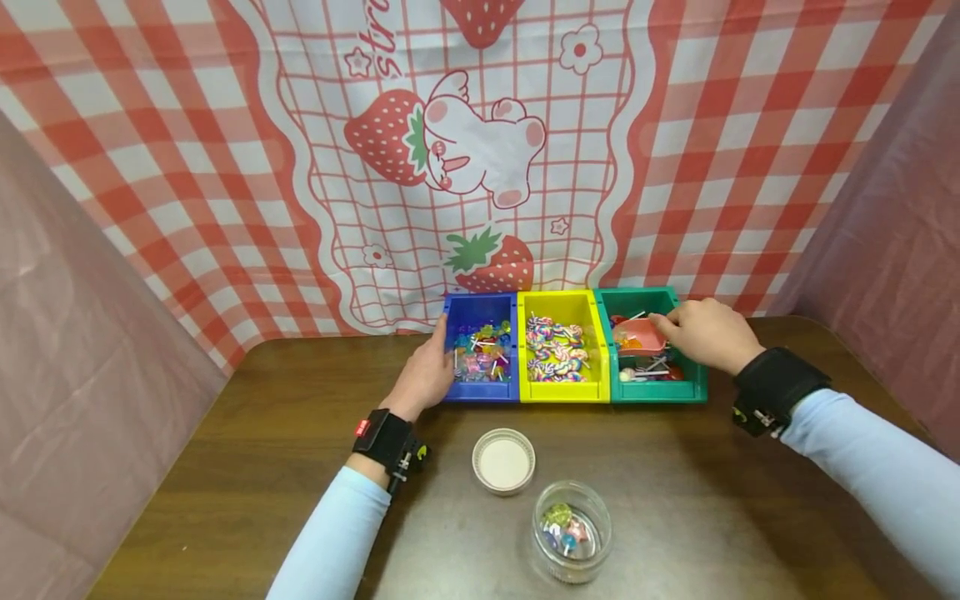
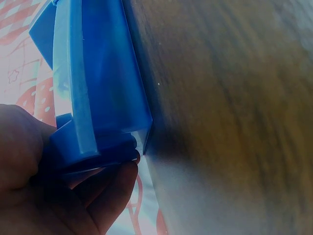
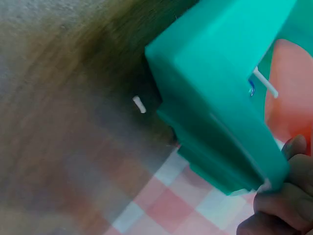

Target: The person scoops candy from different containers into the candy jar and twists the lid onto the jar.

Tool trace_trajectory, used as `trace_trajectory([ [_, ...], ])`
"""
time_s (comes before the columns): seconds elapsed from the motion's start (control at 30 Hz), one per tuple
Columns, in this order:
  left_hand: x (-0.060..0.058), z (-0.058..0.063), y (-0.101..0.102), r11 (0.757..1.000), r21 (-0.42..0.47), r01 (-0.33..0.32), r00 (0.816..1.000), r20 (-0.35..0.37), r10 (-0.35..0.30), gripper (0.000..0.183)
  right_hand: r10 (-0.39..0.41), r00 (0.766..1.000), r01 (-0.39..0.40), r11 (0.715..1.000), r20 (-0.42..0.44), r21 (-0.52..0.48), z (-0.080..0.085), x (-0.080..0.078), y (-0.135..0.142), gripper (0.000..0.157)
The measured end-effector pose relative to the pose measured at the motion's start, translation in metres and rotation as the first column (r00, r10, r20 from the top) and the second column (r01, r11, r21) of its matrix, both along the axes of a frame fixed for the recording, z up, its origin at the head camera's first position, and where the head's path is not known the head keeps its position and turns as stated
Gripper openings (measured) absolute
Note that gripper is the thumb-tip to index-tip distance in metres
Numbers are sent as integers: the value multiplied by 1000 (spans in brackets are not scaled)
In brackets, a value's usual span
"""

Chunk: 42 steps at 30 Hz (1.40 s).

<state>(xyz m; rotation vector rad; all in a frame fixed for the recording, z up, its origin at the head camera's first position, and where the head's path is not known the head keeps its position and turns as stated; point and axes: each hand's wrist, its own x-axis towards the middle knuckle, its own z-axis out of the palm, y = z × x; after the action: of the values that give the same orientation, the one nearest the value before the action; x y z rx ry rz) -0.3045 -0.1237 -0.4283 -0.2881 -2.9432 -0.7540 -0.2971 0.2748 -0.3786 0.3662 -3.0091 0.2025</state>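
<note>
Two-handed, holding both ends of a row of touching bins at the back of the table [image 1: 217, 467], close to the checked curtain [image 1: 697, 108]: blue bin [image 1: 480, 392] at left, yellow bin [image 1: 564, 392] between, green bin [image 1: 660, 392] at right. Probably handling as stiff, smooth, fairly light plastic, not yielding to a squeeze but perhaps parting at the seams; best taking hold at the two outer walls, pressing inward and keeping level to avoid spilling the loose candy-shaped pieces [image 1: 555, 354]. With the left hand [image 1: 422, 375]: gripping the blue bin's outer wall, curling fingers [image 2: 115, 193] round it. With the right hand [image 1: 708, 333]: clasping the green bin's outer wall, folding fingers [image 3: 281, 201] outside, apparently setting the thumb inside, beside the pink scoop [image 1: 643, 333]; not clearly showing any contact there. Showing also, nearer and apart from both hands, a glass jar [image 1: 573, 570] and a round lid [image 1: 504, 463].
</note>
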Motion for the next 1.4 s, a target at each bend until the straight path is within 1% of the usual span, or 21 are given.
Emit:
trace_trajectory([
  [0.1,0,0,-1,1000,1,-1,1000,-5,1,64,-3,1000,4,998,19,-57,0,1,5,55],
  [0.27,0,0,-1,1000,-1,-5,1000,6,5,64,3,1000,-1,990,18,-138,-4,0,13,60],
  [0.43,0,0,1,1000,-3,-7,1000,10,7,64,-36,997,51,968,68,-247,-7,2,19,65],
  [0.6,0,0,1,1000,2,-4,1000,13,4,64,-71,992,103,931,101,-352,-10,5,23,67],
  [0.7,0,1,1,1000,3,2,1000,14,-2,64,-83,992,117,905,100,-408,-10,8,25,68],
  [0.87,0,0,0,1000,5,4,1000,10,-4,64,-87,990,130,870,111,-475,-8,12,25,69],
  [1.03,-1,0,0,1000,1,2,1000,14,-2,64,-72,987,142,814,146,-563,-2,17,22,72],
  [1.23,-1,-1,-1,1000,-5,1,1000,16,0,64,-3,983,121,755,181,-644,6,24,10,72],
  [1.3,-1,-1,-1,1000,-4,2,1000,19,-2,65,19,980,119,749,200,-652,10,28,5,72],
  [1.4,-1,-1,-1,1000,-5,2,1000,22,-2,65,56,973,107,754,225,-648,17,36,-4,70],
])
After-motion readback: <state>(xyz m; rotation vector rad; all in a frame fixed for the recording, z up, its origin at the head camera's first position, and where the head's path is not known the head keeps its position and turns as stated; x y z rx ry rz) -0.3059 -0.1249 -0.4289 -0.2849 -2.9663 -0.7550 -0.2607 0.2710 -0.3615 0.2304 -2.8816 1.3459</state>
